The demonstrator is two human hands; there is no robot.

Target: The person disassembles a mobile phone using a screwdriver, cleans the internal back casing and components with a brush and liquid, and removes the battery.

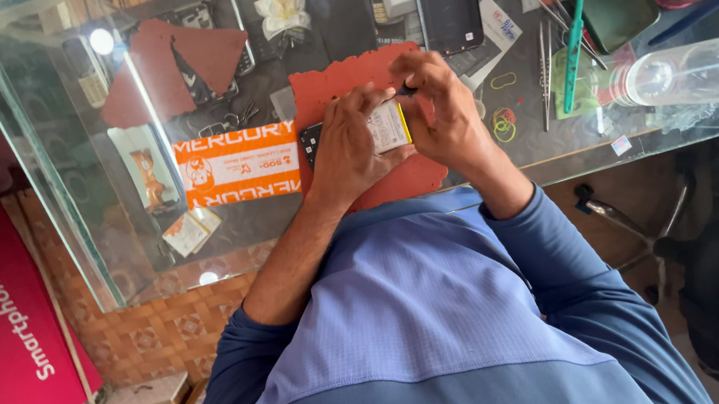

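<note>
Blue ribbed sleeves lead to both hands over a red rubbery mat (345, 85) near the glass table's (44, 151) front edge. Left hand (345, 151) grips an opened phone (385, 129), fingers curled; right hand (441, 104) pinches a small dark tool at its top. Loose rubber bands (505, 125) and metal tweezers (547, 70) crowd the right side.

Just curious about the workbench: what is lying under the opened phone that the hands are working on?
A red mat lies under the opened phone, on the glass counter. The left hand and right hand cover the mat's middle.
</note>
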